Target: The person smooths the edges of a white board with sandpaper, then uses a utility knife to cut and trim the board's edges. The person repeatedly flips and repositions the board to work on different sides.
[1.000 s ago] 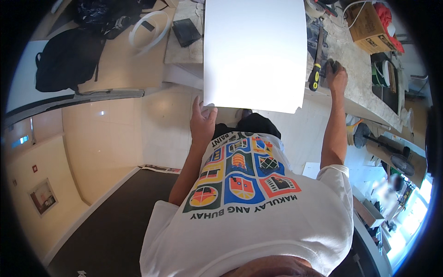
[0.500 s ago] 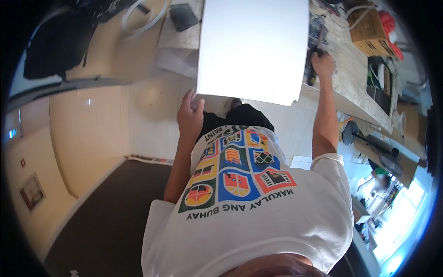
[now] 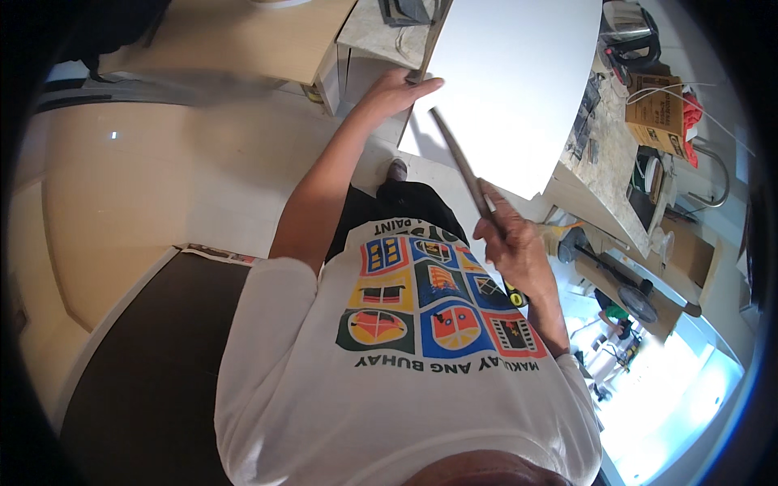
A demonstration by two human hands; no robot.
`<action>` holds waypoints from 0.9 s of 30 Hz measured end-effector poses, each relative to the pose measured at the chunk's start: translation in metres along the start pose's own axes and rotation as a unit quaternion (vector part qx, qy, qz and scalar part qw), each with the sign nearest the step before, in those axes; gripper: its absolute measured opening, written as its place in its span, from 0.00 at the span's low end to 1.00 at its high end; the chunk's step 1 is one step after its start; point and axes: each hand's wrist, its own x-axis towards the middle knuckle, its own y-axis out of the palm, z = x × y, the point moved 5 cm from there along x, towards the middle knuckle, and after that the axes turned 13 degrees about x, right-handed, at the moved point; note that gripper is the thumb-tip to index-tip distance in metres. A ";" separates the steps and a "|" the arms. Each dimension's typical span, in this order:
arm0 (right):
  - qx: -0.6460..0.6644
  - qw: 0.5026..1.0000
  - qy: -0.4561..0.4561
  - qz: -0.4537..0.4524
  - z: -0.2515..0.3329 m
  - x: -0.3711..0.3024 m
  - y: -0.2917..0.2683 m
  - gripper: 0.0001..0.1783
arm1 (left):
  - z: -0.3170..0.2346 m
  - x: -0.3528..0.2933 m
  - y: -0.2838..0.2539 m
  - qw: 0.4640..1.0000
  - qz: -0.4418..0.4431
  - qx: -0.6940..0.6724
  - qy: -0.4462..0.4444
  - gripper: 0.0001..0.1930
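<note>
A large white panel [image 3: 510, 89] lies across the worktop in front of me, its near end jutting out toward my body. At its left edge is my left hand [image 3: 393, 93], thumb over the top face and fingers partly hidden at the side, closed on the panel. My right hand [image 3: 515, 247] grips a long, flat metal file [image 3: 455, 150] by its dark handle, and a yellow and black handle end shows below the fist. The blade points up and to the left, over the panel's near edge; whether it touches the panel I cannot tell.
Right of the panel, the stone-patterned worktop [image 3: 620, 134] holds dark scraps, a cardboard box [image 3: 656, 113] and a metal kettle [image 3: 628, 28]. Fans [image 3: 636, 304] stand beyond it at lower right. A wooden desk [image 3: 243, 40] is at upper left. A dark mat [image 3: 154, 348] covers the floor at lower left.
My right hand has lifted the file off the worktop and brought it toward my body at the panel's near edge. My left hand has moved up and taken hold of the panel's left edge.
</note>
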 end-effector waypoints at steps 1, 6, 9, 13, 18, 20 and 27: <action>-0.026 0.999 -0.004 0.028 0.007 0.002 0.012 0.31 | 0.003 0.006 0.007 0.999 0.032 0.020 -0.006 0.36; -0.163 0.985 0.008 0.058 0.026 0.021 0.053 0.32 | -0.005 0.011 0.025 0.993 0.107 -0.022 0.044 0.34; -0.222 0.973 0.031 0.055 0.039 0.042 0.069 0.33 | 0.007 0.024 0.033 0.991 0.107 -0.044 0.070 0.34; -0.237 0.971 0.012 0.024 0.037 0.047 0.080 0.32 | 0.019 0.040 0.040 0.992 0.087 -0.029 0.086 0.31; -0.261 0.962 0.073 0.013 0.040 0.048 0.087 0.33 | 0.018 0.040 0.041 0.995 0.064 -0.008 0.070 0.31; -0.296 0.954 0.054 0.009 0.014 0.064 0.099 0.32 | 0.021 0.042 0.045 0.996 0.067 -0.008 0.063 0.31; -0.308 0.950 0.059 -0.018 0.046 0.066 0.090 0.32 | 0.021 0.045 0.040 0.995 0.046 0.009 0.084 0.33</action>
